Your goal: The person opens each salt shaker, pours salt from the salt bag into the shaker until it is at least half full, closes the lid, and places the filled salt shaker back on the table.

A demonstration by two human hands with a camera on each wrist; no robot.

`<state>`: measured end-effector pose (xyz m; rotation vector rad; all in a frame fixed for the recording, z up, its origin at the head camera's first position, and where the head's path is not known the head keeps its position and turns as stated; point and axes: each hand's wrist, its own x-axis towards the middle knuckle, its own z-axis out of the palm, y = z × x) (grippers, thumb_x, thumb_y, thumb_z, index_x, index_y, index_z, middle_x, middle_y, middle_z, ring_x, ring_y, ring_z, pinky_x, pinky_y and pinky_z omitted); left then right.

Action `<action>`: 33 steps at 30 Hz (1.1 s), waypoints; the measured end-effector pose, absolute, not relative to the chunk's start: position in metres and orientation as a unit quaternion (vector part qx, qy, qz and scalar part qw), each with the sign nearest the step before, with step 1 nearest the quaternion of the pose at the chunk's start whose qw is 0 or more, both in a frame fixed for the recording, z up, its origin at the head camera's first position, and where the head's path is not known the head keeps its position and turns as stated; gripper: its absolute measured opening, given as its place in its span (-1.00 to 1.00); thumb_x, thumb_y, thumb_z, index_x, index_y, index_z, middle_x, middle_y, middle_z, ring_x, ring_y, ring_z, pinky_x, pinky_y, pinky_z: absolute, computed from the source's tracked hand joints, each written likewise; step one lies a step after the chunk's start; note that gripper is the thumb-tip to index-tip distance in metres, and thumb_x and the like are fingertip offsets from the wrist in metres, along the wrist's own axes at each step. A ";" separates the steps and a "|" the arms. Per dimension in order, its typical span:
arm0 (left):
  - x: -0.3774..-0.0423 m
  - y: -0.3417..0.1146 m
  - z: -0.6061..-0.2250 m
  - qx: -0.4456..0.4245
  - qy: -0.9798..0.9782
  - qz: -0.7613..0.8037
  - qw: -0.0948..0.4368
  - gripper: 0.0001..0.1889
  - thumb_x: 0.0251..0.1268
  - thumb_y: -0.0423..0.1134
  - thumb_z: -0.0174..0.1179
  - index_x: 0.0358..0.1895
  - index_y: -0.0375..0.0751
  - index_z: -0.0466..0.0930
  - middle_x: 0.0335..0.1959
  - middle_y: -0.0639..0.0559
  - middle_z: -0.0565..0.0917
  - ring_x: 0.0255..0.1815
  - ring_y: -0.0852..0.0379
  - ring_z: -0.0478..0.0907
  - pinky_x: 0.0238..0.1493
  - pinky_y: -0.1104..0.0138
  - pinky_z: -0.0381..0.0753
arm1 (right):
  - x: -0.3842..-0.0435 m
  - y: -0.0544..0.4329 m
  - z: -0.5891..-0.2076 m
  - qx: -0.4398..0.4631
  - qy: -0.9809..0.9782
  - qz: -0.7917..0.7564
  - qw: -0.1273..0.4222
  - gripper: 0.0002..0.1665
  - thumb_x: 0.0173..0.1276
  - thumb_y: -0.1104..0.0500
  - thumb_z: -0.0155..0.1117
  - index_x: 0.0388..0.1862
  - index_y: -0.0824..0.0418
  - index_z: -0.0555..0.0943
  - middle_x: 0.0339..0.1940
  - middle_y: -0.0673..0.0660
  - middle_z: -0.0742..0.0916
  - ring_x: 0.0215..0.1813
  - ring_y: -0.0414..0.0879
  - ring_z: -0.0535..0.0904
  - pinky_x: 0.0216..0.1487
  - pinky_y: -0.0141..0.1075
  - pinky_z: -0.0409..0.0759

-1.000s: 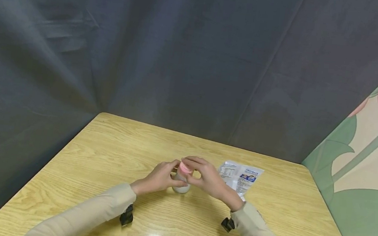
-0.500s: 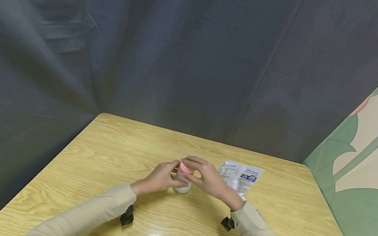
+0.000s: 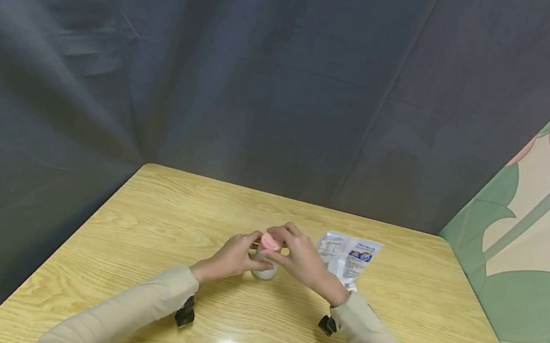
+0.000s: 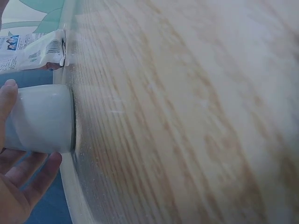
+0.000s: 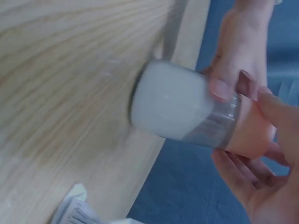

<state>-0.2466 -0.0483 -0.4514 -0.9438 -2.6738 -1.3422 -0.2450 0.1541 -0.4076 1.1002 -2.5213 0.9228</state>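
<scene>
A small clear jar (image 3: 265,274) filled with something white stands upright on the table between both hands. Its pink lid (image 3: 271,242) sits on top; how tightly it is fitted I cannot tell. My left hand (image 3: 231,256) grips the jar's body from the left, thumb on the near side. From the right, my right hand (image 3: 302,258) holds the lid between thumb and fingers. In the right wrist view, the white filling (image 5: 168,100) leaves a clear band of jar below the lid (image 5: 251,130). The left wrist view shows the jar's base (image 4: 46,119) on the tabletop.
An opened white printed packet (image 3: 349,254) lies right of the hands, near the right forearm. The wood-grain table (image 3: 169,205) ends at a dark curtain (image 3: 284,93) behind and a flower-patterned cloth (image 3: 546,253) on the right.
My right hand has shifted its hold on the lid, with the fingers more bent and more of the lid's top showing. My left hand and the jar stay nearly still.
</scene>
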 end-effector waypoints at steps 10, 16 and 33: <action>-0.248 -0.046 -0.455 -0.293 -0.859 -0.419 -0.003 -0.37 0.16 0.01 0.44 0.22 -0.21 0.47 0.12 -0.01 0.64 0.07 0.04 0.63 0.00 0.36 0.63 | -0.243 0.164 -0.408 0.398 -0.844 0.355 0.062 -0.29 0.35 0.10 0.40 0.38 0.27 0.36 0.20 0.18 0.51 0.07 -0.09 0.52 0.06 -0.16 0.59; -0.247 -0.049 -0.454 -0.292 -0.851 -0.436 -0.009 -0.37 0.17 0.03 0.43 0.24 -0.15 0.47 0.16 0.02 0.62 0.08 0.03 0.62 -0.02 0.37 0.64 | -0.244 0.169 -0.406 0.429 -0.816 0.381 0.073 -0.47 0.38 0.29 0.33 0.30 0.29 0.47 0.19 0.17 0.60 0.13 -0.05 0.56 0.09 -0.13 0.62; -0.247 -0.049 -0.452 -0.301 -0.854 -0.424 -0.003 -0.32 0.19 -0.03 0.43 0.31 -0.23 0.41 0.18 -0.04 0.60 0.08 0.01 0.63 0.00 0.37 0.64 | -0.242 0.163 -0.406 0.429 -0.840 0.325 0.063 -0.45 0.50 0.23 0.19 0.41 0.35 0.39 0.40 0.28 0.45 0.32 0.11 0.47 0.18 -0.01 0.56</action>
